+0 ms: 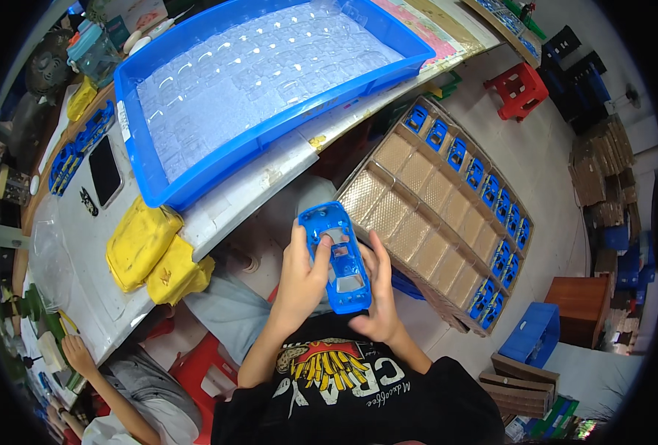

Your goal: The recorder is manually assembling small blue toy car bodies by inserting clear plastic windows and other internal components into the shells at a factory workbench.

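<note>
In front of my chest I hold a blue plastic toy car body [350,261], a hollow shell with its inner side showing and window openings in it. My left hand [301,276] grips its left edge, with the thumb laid over the inside. My right hand [383,297] supports the right edge with its fingers, while its thumb stands off near the lower end. To the right is a cardboard tray [418,215] with divided compartments; similar blue car bodies [456,153] fill its far and right rows.
A big blue plastic bin [270,133] holding clear plastic parts stands on the white table [229,211]. Yellow cloth bundles [145,245], a phone [105,172] and more blue car bodies [66,165] lie at left. A co-worker's hand [78,354] is at lower left. A red stool [518,90] stands far right.
</note>
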The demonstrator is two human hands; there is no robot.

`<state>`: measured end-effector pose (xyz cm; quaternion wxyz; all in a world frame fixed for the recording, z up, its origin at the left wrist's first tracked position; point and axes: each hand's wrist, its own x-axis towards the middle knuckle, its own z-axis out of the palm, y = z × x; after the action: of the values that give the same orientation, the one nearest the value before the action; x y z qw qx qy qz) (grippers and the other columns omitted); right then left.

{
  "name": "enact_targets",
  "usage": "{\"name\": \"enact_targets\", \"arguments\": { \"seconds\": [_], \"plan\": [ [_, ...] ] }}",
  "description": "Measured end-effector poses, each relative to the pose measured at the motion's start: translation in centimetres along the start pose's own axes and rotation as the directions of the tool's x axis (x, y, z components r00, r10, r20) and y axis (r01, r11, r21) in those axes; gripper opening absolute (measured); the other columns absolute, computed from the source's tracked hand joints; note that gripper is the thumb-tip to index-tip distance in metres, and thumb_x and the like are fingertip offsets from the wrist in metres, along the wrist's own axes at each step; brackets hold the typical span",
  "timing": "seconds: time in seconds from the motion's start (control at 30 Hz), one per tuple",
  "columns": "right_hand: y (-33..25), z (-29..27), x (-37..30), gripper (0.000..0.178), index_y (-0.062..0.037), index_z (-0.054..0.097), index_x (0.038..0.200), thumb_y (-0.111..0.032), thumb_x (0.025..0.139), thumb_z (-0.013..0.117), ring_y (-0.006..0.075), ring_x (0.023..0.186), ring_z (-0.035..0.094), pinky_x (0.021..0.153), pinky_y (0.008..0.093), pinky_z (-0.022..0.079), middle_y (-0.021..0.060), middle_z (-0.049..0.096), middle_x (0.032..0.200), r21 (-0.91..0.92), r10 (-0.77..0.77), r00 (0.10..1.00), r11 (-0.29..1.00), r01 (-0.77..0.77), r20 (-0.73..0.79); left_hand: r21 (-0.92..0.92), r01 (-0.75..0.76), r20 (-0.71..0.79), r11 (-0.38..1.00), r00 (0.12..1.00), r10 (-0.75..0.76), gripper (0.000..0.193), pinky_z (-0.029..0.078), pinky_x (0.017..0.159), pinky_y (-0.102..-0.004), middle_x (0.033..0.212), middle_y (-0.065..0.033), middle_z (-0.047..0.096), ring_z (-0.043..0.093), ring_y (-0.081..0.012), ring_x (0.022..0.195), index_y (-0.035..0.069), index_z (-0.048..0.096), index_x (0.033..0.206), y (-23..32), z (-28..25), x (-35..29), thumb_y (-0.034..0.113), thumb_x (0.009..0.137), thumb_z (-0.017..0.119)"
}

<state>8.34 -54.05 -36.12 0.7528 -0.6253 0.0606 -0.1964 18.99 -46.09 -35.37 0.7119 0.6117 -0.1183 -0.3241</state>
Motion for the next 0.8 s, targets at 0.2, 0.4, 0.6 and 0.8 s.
{"name": "enact_targets", "arguments": {
  "seconds": [0.2, 0.4, 0.6, 0.8],
  "plan": [
    [-0.1, -0.2, 1.2, 0.029, 0.0024, 0.041, 0.106, -0.004, 0.080, 0.050, 0.0125, 0.089, 0.051, 0.077, 0.0230, 0.040, 0.0120, 0.053, 0.099, -0.116, 0.233, 0.923, 0.953, -0.279, -0.306, 0.428, -0.309, 0.159, 0.849, 0.951, 0.266, 0.019, 0.042, 0.061, -0.0384, 0.080, -0.0234, 0.053, 0.054, -0.0383, 0.072, -0.004, 0.040, 0.098, -0.7, 1.0, -0.8, 0.004, 0.081, 0.045],
    [-0.3, 0.4, 1.7, 0.007, 0.0010, 0.047, 0.087, 0.002, 0.080, 0.046, 0.0067, 0.072, 0.051, 0.062, 0.0213, 0.040, 0.0049, 0.056, 0.077, -0.323, 0.106, 0.926, 0.918, -0.231, -0.362, 0.527, -0.301, 0.086, 0.795, 0.949, 0.302, 0.016, 0.039, 0.061, -0.0390, 0.077, -0.0206, 0.048, 0.049, -0.0368, 0.071, -0.005, 0.042, 0.091, -1.7, 1.5, -1.6, 0.003, 0.078, 0.047],
    [0.2, -0.1, 1.3, 0.007, 0.0009, 0.045, 0.087, 0.004, 0.080, 0.046, 0.0076, 0.073, 0.053, 0.062, 0.0208, 0.041, 0.0074, 0.057, 0.080, -0.376, 0.099, 0.926, 0.894, -0.244, -0.365, 0.476, -0.282, 0.083, 0.833, 0.957, 0.276, 0.012, 0.038, 0.061, -0.0389, 0.076, -0.0187, 0.047, 0.048, -0.0348, 0.070, -0.006, 0.046, 0.085, -2.0, 1.3, -1.4, 0.003, 0.077, 0.048],
    [0.2, -0.5, 1.5, 0.008, 0.0009, 0.044, 0.087, 0.003, 0.080, 0.047, 0.0098, 0.075, 0.056, 0.064, 0.0209, 0.043, 0.0087, 0.059, 0.083, -0.393, 0.094, 0.936, 0.890, -0.231, -0.338, 0.391, -0.287, 0.093, 0.875, 0.958, 0.272, 0.011, 0.040, 0.064, -0.0345, 0.078, -0.0164, 0.050, 0.052, -0.0300, 0.072, -0.004, 0.050, 0.084, -2.7, 1.2, -0.7, 0.003, 0.076, 0.051]
  ]
}}
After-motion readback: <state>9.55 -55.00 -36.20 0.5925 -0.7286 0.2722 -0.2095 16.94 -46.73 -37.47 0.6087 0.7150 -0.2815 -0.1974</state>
